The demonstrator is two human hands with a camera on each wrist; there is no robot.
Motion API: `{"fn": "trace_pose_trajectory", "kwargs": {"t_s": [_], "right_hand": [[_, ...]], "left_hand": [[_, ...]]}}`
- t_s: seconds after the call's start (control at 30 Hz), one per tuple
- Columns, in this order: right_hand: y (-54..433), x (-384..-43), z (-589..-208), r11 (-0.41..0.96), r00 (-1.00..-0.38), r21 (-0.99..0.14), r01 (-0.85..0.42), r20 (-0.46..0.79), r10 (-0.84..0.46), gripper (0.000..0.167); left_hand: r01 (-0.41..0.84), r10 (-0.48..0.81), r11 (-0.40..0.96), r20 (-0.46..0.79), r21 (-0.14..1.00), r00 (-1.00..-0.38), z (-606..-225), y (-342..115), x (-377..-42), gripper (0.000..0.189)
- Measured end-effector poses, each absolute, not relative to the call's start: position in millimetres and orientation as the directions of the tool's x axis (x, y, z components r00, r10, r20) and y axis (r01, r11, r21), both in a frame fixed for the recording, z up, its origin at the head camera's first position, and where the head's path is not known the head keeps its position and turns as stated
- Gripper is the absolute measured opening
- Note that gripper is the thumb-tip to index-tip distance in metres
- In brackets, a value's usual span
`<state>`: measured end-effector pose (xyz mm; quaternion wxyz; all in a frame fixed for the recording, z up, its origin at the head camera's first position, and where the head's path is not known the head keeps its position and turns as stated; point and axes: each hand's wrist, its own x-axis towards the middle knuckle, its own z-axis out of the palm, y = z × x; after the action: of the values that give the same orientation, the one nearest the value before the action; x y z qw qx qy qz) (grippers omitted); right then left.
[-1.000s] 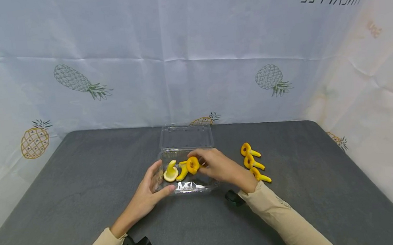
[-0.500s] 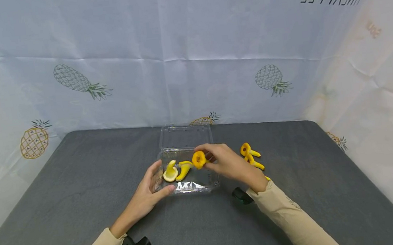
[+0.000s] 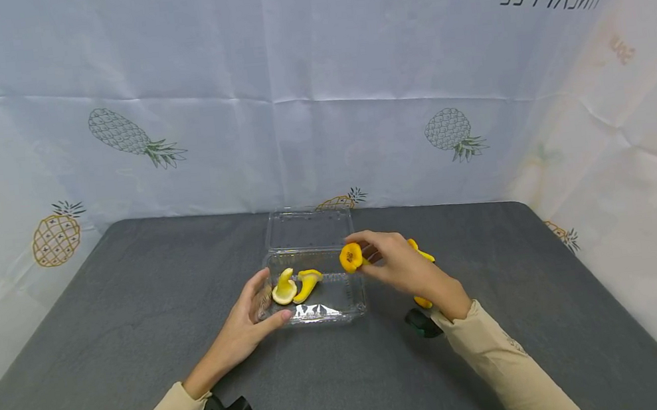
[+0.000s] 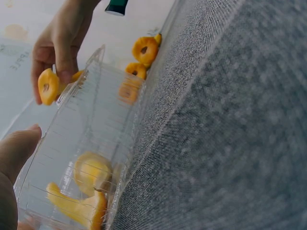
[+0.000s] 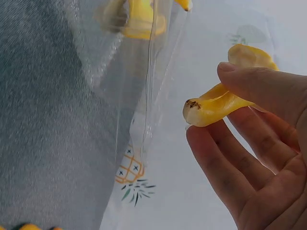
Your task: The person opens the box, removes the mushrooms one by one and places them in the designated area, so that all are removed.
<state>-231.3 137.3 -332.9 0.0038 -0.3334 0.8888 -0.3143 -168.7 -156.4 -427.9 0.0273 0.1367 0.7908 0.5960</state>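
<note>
My right hand [image 3: 401,264] pinches a yellow trumpet-shaped mushroom [image 3: 350,257] over the back right corner of a clear plastic clamshell container [image 3: 344,300]. In the right wrist view, the thumb lies along one side of the mushroom [image 5: 216,108] with fingers on the other, its stem end pointing out. My left hand [image 3: 248,317] holds the container's left end, thumb at the front rim and fingers along the left side. Inside the container, at its left, lie two more mushrooms: one with a pale cap rim [image 3: 284,290] and one yellow [image 3: 308,286].
The container's lid [image 3: 309,227] lies folded open toward the back. On the grey table [image 3: 299,382], right of the container, several yellow mushrooms [image 4: 145,50] lie in a row, partly hidden by my right hand in the head view. Behind hangs a pineapple-printed cloth [image 3: 322,145].
My right hand has lifted the mushroom up and to the right, away from the two in the container. My left hand has stayed on the container.
</note>
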Motion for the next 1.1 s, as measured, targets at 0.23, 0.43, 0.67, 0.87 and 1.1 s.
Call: {"fn": "trace_pose_trajectory", "kwargs": {"t_s": [0.23, 0.43, 0.67, 0.87, 1.1], "right_hand": [[151.4, -229.0, -329.3, 0.596, -0.796, -0.562, -0.573, 0.208, -0.569, 0.046], [166.6, -229.6, -327.2, 0.63, -0.82, -0.549, -0.549, 0.21, -0.532, 0.047], [185.1, -230.8, -329.4, 0.667, -0.841, -0.526, -0.527, 0.211, -0.498, 0.047], [202.3, -230.5, -330.1, 0.679, -0.845, -0.519, -0.52, 0.193, -0.499, 0.049], [224.4, -232.3, -331.6, 0.698, -0.86, -0.512, -0.5, 0.203, -0.467, 0.049]], "left_hand": [[0.182, 0.249, 0.254, 0.117, 0.95, -0.961, -428.3, -156.8, -168.8, 0.088], [0.191, 0.248, 0.248, 0.128, 0.95, -0.96, -427.9, -156.5, -169.0, 0.089], [0.189, 0.251, 0.253, 0.124, 0.949, -0.96, -429.0, -157.0, -169.7, 0.089], [0.187, 0.254, 0.249, 0.122, 0.95, -0.959, -428.7, -156.7, -169.9, 0.089], [0.184, 0.25, 0.25, 0.12, 0.95, -0.961, -427.1, -156.3, -169.9, 0.089]]}}
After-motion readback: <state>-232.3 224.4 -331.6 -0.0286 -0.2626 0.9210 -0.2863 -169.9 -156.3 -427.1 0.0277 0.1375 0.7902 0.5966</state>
